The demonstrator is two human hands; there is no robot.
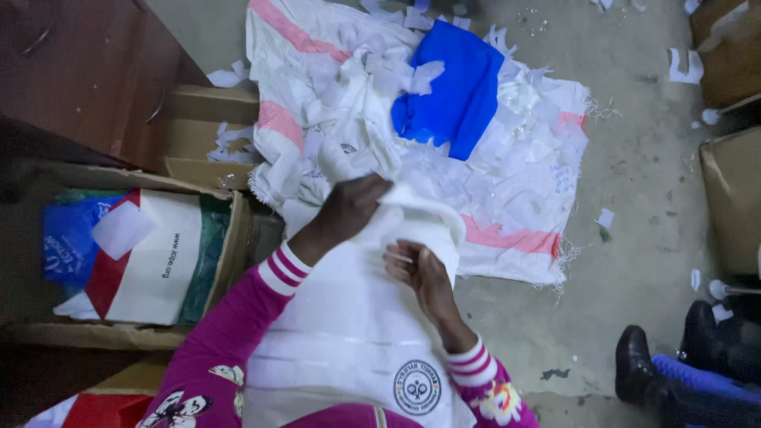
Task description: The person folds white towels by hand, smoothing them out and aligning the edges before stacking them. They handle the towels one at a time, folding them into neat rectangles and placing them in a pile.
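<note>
Across the person's lap lies a white garment [349,333], spread flat from the bottom edge of the view up toward the middle, with a round dark emblem near its lower end. Its upper edge is bunched and folded over, and both hands work at that fold. The left hand [349,208] is closed over the raised, crumpled top of the cloth, knuckles up, pinching the fabric in a fist. The right hand [420,273] sits just below and to the right, fingers curled around the folded edge with the thumb pressed on top, so it too grips the garment. Both wrists come out of magenta sleeves [238,333] with pink and white striped cuffs.

Just beyond the hands, a white woven sack [515,230] with pink stripes is laid open on the grey concrete floor [634,174]. On it rests a heap of white cloth pieces [357,103] and a bright blue piece of fabric [456,83], touching the heap on its right side. Small white scraps lie scattered over the sack and the floor around it.

To the left stands an open cardboard box [230,246] holding a folded white, red and green bag [158,257] and a blue plastic bag [67,238]. Behind it is a dark brown wooden surface [79,71]. At the lower right, black shoes [638,368] of another person rest on the floor, well apart from the hands.
</note>
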